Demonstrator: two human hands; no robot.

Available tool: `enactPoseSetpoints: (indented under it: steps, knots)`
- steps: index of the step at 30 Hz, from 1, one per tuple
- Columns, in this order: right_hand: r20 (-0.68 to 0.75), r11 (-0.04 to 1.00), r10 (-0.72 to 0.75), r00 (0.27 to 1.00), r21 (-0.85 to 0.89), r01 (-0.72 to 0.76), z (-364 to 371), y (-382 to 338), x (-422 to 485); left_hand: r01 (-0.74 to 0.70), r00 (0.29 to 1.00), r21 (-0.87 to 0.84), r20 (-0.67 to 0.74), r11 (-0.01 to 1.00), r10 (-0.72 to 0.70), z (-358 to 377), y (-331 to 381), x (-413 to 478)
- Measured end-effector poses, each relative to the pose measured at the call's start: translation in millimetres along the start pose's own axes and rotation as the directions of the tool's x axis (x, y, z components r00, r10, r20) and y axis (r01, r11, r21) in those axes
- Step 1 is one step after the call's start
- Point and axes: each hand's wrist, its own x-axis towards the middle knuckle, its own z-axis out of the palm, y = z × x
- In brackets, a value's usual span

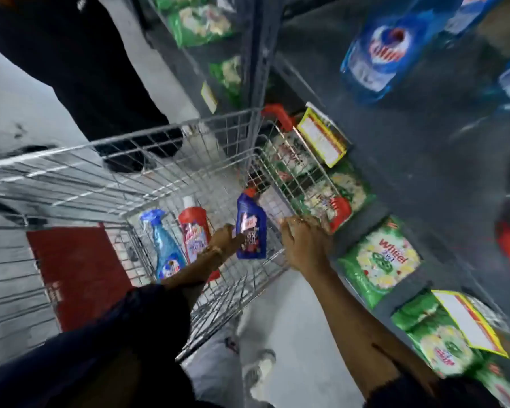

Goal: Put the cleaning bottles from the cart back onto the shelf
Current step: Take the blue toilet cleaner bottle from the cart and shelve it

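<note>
Bottle (251, 228) against left hand (226, 238)

Obscured or unreadable: blue detergent bag (379, 53) on the upper shelf, motion-blurred; red spray bottle (196, 235), lower part behind the left forearm; dark blue bottle (251, 228), label partly covered by left hand (226, 238); green packets (442, 346) cut by the right edge.

A shop aisle; wire cart (189, 136); shelves (395, 178) of detergent packs (380, 260)
</note>
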Motion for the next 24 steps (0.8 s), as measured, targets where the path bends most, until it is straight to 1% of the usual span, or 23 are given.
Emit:
enactPoseSetpoints:
  steps: [1, 2, 4, 6, 8, 10, 11, 13, 17, 20, 22, 24]
  knots:
    - [0.015, 0.997, 0.015, 1.000, -0.079, -0.014, 6, 1, 5, 0.080, 0.997, -0.008, 0.012, 0.997, -0.080, 8, -1, 10]
    - [0.014, 0.988, -0.002, 1.000, -0.154, 0.004, 8, 0, 9, 0.151, 0.989, -0.062, 0.011, 0.987, -0.151, 11, 1, 17]
    - [0.070, 0.976, -0.009, 0.998, -0.214, 0.024, 15, 6, 13, 0.237, 0.970, -0.253, 0.005, 0.938, -0.243, 31, 2, 31]
    - [0.062, 0.977, -0.011, 0.998, -0.211, 0.024, 19, 10, 12, 0.275, 0.951, -0.332, -0.044, 0.902, -0.306, 52, 4, 37]
    - [0.019, 0.980, -0.020, 1.000, -0.197, 0.023, 19, 11, 10, 0.273, 0.926, -0.368, -0.150, 0.889, -0.346, 66, 6, 39]
    - [0.010, 0.985, -0.023, 1.000, -0.169, 0.024, 17, 10, 8, 0.278, 0.908, -0.448, -0.165, 0.850, -0.384, 71, 5, 40]
    - [0.014, 0.986, -0.024, 1.000, -0.167, 0.026, 17, 10, 8, 0.280, 0.911, -0.489, -0.135, 0.826, -0.389, 70, 4, 41]
    - [0.023, 0.985, -0.014, 1.000, -0.174, 0.018, 17, 10, 7, 0.283, 0.927, -0.512, -0.070, 0.811, -0.368, 64, -2, 44]
    - [0.042, 0.988, 0.010, 0.999, -0.152, -0.004, 17, 9, 8, 0.276, 0.954, -0.409, 0.005, 0.870, -0.300, 42, -14, 46]
    - [0.049, 0.991, 0.019, 0.999, -0.134, -0.012, 18, 10, 8, 0.275, 0.958, -0.423, 0.042, 0.863, -0.284, 22, -15, 35]
    - [0.050, 0.994, 0.006, 0.999, -0.109, -0.001, 19, 12, 8, 0.222, 0.972, -0.486, 0.047, 0.845, -0.228, 6, -8, 19]
    - [0.067, 1.000, -0.006, 0.998, -0.004, 0.007, 13, 12, 5, 0.102, 0.994, -0.542, 0.015, 0.834, -0.112, -18, 7, -8]
